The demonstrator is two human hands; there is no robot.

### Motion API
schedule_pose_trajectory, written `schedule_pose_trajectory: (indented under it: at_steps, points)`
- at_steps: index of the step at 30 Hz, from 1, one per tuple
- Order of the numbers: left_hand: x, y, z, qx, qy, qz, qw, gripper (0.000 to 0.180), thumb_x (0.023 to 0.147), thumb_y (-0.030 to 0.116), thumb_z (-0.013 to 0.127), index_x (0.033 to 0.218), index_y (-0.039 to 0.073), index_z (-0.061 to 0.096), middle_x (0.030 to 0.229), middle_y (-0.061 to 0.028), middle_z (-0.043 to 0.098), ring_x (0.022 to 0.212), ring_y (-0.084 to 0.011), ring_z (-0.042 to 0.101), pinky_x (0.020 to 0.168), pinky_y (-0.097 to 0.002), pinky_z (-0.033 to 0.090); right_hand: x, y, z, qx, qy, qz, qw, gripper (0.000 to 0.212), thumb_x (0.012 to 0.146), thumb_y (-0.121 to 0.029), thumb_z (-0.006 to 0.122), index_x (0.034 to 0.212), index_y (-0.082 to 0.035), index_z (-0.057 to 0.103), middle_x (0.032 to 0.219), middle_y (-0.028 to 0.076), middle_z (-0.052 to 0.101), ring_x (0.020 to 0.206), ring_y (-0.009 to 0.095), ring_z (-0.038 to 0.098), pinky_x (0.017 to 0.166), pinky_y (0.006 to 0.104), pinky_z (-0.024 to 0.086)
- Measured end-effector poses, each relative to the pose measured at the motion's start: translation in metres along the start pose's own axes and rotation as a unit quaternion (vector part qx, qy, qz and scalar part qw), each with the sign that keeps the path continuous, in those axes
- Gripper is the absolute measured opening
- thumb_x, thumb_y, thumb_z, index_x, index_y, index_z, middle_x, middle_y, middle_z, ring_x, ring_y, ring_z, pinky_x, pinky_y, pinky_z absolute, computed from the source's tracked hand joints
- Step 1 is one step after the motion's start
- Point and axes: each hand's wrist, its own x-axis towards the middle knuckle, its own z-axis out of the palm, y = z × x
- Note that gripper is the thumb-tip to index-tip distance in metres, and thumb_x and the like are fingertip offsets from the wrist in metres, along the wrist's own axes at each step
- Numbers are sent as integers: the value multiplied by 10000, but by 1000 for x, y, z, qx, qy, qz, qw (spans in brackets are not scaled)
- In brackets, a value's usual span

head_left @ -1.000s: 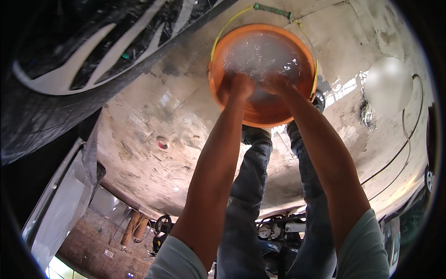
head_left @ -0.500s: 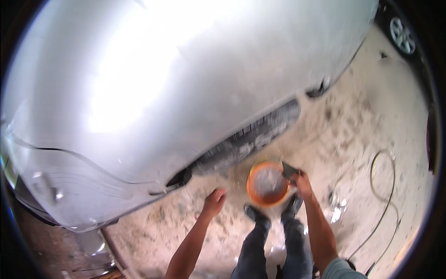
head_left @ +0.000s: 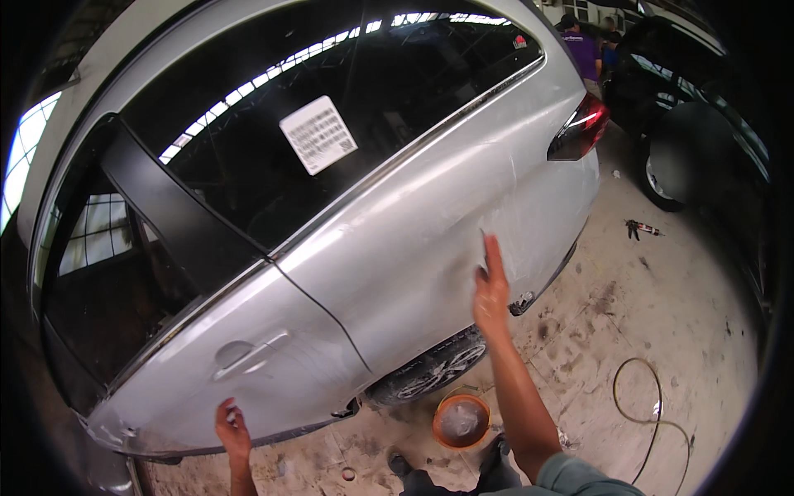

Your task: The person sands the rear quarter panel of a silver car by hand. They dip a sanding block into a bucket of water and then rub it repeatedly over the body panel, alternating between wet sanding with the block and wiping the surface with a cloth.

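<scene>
A silver car point(head_left: 430, 223) fills the middle, its rear side panel smeared and dull. My right hand point(head_left: 492, 289) is raised at that panel, below the rear light, fingers pointing up and pressed together. Its fingers hold a dark flat piece point(head_left: 483, 238), seen almost edge-on, perhaps sandpaper; most of it is hidden behind them. Whether it touches the paint I cannot tell. My left hand point(head_left: 233, 426) is near the lower part of the door, below the door handle point(head_left: 236, 357), fingers loosely bent and apart. An orange bucket point(head_left: 461, 422) of cloudy water stands on the floor by my feet.
The rear wheel point(head_left: 430, 372) is above the bucket. A hose point(head_left: 657, 422) loops over the stained floor at right, with a caulking gun point(head_left: 643, 229) farther off. A dark car point(head_left: 662, 178) is parked beyond. Another person in purple point(head_left: 583, 54) is at the back.
My right hand has risen from beside the bucket to the silver panel with the dark flat piece. My left hand has shifted left and down. The view has tilted up.
</scene>
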Motion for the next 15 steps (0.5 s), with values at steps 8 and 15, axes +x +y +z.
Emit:
schedule_pose_trajectory:
  at_steps: [8,15]
  points:
    - [133,-10,-136,213,230,312,897,424,943,243,439,1298,14,407,1394,-169,345,1274,-349,335,1029,-450,274,-13,-106,183,-287,48,-119,949,691,879,-233,478,1425,23,142,1497,177,139,1390,332,110,1044,619,93]
    - [206,-54,-158,249,234,366,866,506,979,326,319,1395,37,306,1429,-183,311,1316,-362,273,1064,-461,195,2,-114,193,-385,103,-46,916,676,926,-370,399,1425,12,149,1494,174,149,1386,327,123,1027,655,68]
